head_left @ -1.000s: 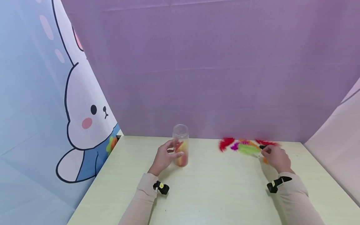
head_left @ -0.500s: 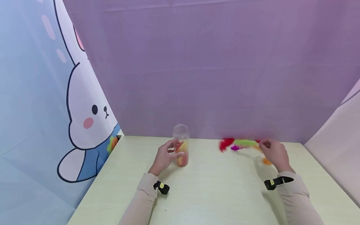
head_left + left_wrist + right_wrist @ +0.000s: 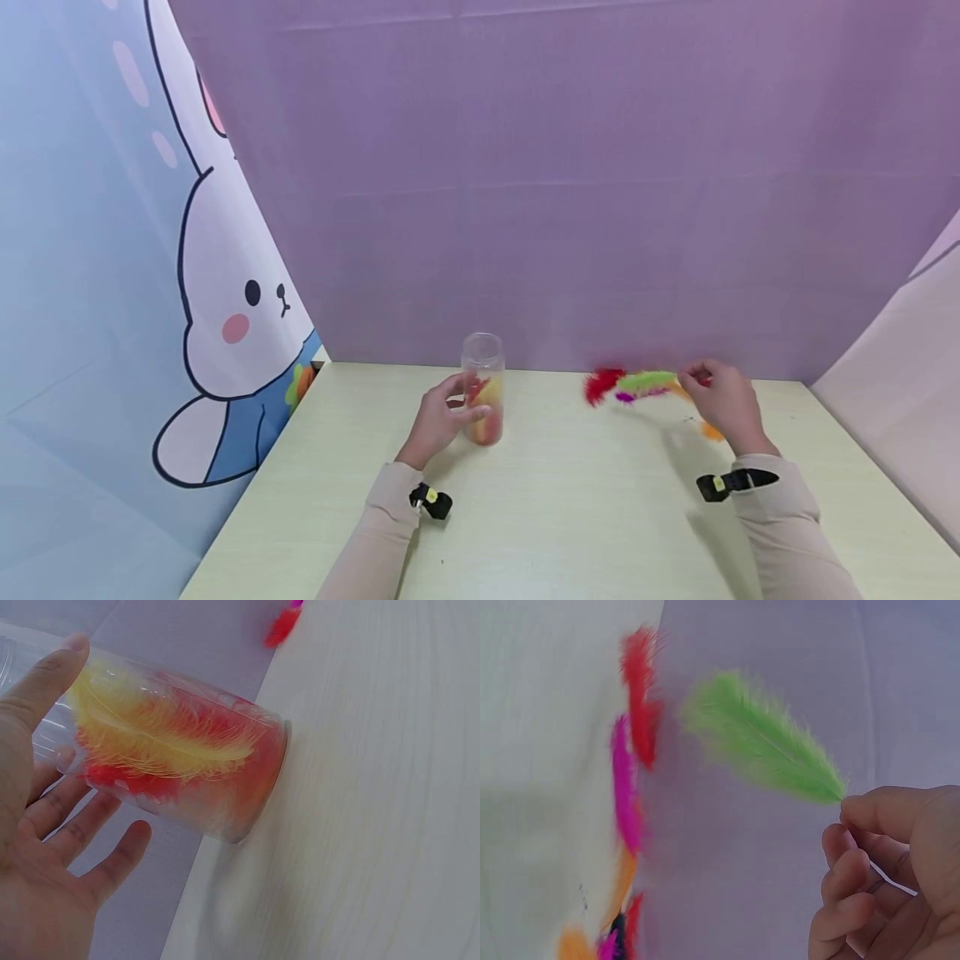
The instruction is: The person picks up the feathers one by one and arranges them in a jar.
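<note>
A clear jar [image 3: 483, 354] stands upright on the table, with yellow and red feathers [image 3: 161, 735] inside. My left hand [image 3: 438, 419] holds it from the left side, thumb and fingers around it. By its quill tip, my right hand [image 3: 726, 406] pinches a light green feather [image 3: 769, 742] between thumb and forefinger, raised off the table and pointing left. Beneath and beside it lie loose feathers: a red feather [image 3: 640, 697], a magenta feather [image 3: 624, 787], an orange feather [image 3: 621, 881] and a dark one [image 3: 617, 930], partly cut off in the right wrist view.
A pale wooden table [image 3: 570, 500] carries everything. Behind it hangs a purple cloth [image 3: 555, 183], close to the row of feathers. To the left is a blue cloth [image 3: 75, 292] with a cartoon rabbit; a pale cloth [image 3: 907, 400] hangs on the right.
My right hand has picked up the light green feather from the pile and lifted it, shifting slightly left and up. The left hand and the jar have stayed put.
</note>
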Demonstrator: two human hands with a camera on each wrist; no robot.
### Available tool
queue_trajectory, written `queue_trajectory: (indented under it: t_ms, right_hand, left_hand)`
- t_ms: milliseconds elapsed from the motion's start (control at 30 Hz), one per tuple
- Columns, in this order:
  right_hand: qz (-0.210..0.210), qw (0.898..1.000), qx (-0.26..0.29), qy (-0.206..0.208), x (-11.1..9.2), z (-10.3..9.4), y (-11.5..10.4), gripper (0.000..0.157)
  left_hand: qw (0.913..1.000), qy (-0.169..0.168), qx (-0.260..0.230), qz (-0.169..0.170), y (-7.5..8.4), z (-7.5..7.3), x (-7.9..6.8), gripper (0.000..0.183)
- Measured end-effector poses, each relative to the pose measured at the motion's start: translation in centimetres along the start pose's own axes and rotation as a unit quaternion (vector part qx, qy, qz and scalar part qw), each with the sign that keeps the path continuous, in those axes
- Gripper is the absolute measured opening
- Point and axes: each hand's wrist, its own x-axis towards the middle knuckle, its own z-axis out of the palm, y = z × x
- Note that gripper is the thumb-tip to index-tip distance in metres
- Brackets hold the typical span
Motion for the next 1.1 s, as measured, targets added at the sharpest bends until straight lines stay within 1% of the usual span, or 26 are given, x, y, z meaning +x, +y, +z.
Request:
queue_trajectory:
  t_ms: [200,333,567,867,1100]
  right_hand:
    - [-0.016,1.000,0.009,0.010,-0.1,-0.3,-1.1,0.026]
    - [-0.017,1.000,0.010,0.011,-0.1,-0.5,-1.8,0.028]
    - [-0.030,0.999,0.013,0.023,-0.1,-0.8,-3.3,0.025]
    - [-0.044,0.999,0.017,0.025,0.0,-1.2,-5.4,0.028]
    - [-0.068,0.996,0.032,0.037,0.4,-1.3,-7.4,0.030]
  left_hand:
    - [1.0000,0.000,0.003,-0.001,0.0,0.0,-0.1,0.063]
    - [1.0000,0.000,-0.004,0.000,0.0,0.0,-0.1,0.062]
    - [1.0000,-0.001,-0.005,0.000,0.0,-0.1,-0.1,0.065]
    - [1.0000,-0.006,-0.003,-0.006,0.0,-0.1,-0.2,0.067]
    - [1.0000,-0.002,0.004,-0.002,0.0,-0.1,-0.2,0.065]
